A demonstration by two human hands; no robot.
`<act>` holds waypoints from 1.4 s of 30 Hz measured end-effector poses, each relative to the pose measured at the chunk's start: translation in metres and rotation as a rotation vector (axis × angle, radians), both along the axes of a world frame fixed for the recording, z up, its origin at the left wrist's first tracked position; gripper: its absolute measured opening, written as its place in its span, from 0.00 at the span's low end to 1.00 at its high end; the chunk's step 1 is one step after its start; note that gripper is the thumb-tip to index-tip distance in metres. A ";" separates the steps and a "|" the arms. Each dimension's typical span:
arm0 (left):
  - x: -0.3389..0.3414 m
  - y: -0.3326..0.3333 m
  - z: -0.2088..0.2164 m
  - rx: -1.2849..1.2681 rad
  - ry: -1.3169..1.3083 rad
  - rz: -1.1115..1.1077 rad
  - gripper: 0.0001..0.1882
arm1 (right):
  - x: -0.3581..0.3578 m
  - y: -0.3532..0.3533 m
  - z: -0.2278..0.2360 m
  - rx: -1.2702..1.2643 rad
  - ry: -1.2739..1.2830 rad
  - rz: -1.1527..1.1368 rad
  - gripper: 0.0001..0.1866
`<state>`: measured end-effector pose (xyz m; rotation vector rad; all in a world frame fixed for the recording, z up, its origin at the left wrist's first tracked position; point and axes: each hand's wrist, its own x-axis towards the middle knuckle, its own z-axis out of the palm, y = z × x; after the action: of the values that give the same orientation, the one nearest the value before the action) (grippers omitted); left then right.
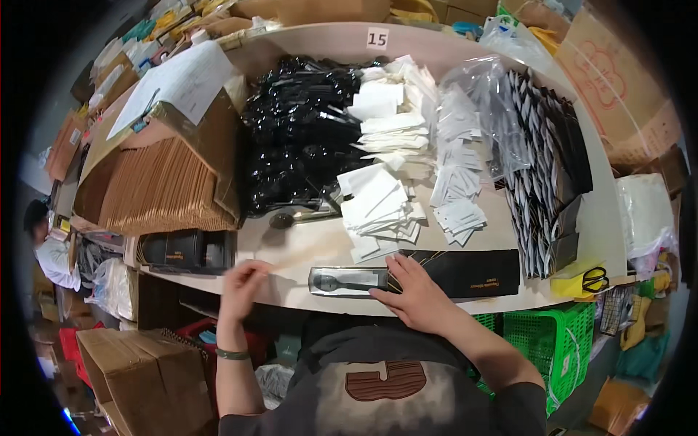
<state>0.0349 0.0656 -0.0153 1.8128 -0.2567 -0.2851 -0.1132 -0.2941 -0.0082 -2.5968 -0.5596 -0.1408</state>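
My left hand is off the table's front edge, thumb and fingertips pinched on a thin tan strip smeared by motion. My right hand lies across the mouth of a flat black sleeve, gripping it with thumb and fingers at its two edges. From that sleeve's left end sticks out a clear-fronted tray with a dark round-headed utensil and a pale panel inside. Just beyond it lie a loose dark round-headed utensil and a fanned heap of white packets.
An open carton of upright brown cardboard pieces stands at left, beside heaped black utensils. Small white sachets and a row of black sleeves fill the right. Scissors lie by the front edge, above a green crate.
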 end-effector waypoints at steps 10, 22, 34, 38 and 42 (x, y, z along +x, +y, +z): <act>-0.037 -0.093 0.002 0.520 -0.241 -0.291 0.16 | 0.002 0.025 -0.010 0.073 -0.010 0.089 0.26; -0.093 -0.163 0.012 0.148 -0.336 -0.447 0.28 | 0.004 0.026 -0.033 0.165 -0.097 -0.055 0.20; -0.028 -0.140 0.043 0.702 -1.015 -0.279 0.16 | 0.023 -0.053 0.082 -0.056 -0.444 0.084 0.09; -0.035 -0.118 0.040 0.528 -0.159 -0.284 0.19 | -0.009 -0.191 0.112 -0.236 -0.258 -0.439 0.14; -0.072 -0.143 0.017 0.216 0.024 -0.656 0.21 | -0.027 -0.111 0.048 0.196 0.139 -0.121 0.23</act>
<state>-0.0366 -0.0771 0.0013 1.8903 -0.8319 -0.8168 -0.1398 -0.4055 0.0397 -2.4261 -0.3223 -0.0506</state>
